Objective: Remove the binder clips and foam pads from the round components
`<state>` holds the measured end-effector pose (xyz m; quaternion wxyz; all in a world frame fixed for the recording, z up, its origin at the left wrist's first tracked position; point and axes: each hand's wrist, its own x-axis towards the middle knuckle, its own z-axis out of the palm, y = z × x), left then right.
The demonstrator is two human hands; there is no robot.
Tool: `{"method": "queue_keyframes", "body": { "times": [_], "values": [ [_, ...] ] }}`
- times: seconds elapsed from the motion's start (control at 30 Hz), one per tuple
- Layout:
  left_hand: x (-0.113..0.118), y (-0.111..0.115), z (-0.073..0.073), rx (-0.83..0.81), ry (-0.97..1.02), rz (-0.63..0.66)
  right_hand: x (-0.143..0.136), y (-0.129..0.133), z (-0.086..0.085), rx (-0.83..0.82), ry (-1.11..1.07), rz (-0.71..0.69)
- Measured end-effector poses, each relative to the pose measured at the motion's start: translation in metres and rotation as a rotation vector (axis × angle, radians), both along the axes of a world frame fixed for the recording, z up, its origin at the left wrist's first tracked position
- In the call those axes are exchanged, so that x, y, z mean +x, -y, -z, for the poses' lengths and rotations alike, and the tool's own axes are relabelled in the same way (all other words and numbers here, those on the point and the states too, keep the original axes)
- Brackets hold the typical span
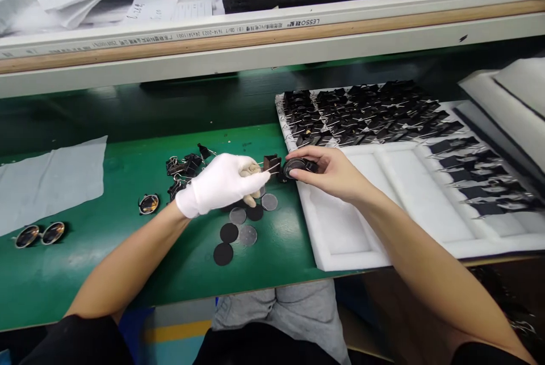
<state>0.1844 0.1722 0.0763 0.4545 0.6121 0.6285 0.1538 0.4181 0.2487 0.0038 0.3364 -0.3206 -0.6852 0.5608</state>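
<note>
My left hand, in a white glove, pinches the wire handles of a black binder clip. Its jaw side points right, close to what my right hand holds. Bare, my right hand grips dark round sunglasses, seemingly folded, with a black disc at the front; my fingers hide part of them. Whether the clip touches them I cannot tell. Below my left hand lie several black discs and clear round discs. Behind that hand sits a pile of binder clips.
At right, a white foam tray carries rows of clipped black pieces. Round sunglasses and a smaller round-lens piece lie left on the green table, near a white sheet. A shelf edge runs across the back.
</note>
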Motion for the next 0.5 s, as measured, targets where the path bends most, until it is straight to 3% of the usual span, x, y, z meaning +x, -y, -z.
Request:
{"method": "queue_keyframes", "body": {
  "times": [0.27, 0.5],
  "values": [
    [0.01, 0.004, 0.013, -0.143, 0.138, 0.025, 0.007, -0.009, 0.0, 0.012, 0.054, -0.165],
    [0.009, 0.004, 0.011, -0.188, 0.179, 0.055, 0.009, -0.006, -0.006, -0.031, 0.042, -0.221]
  ]
}}
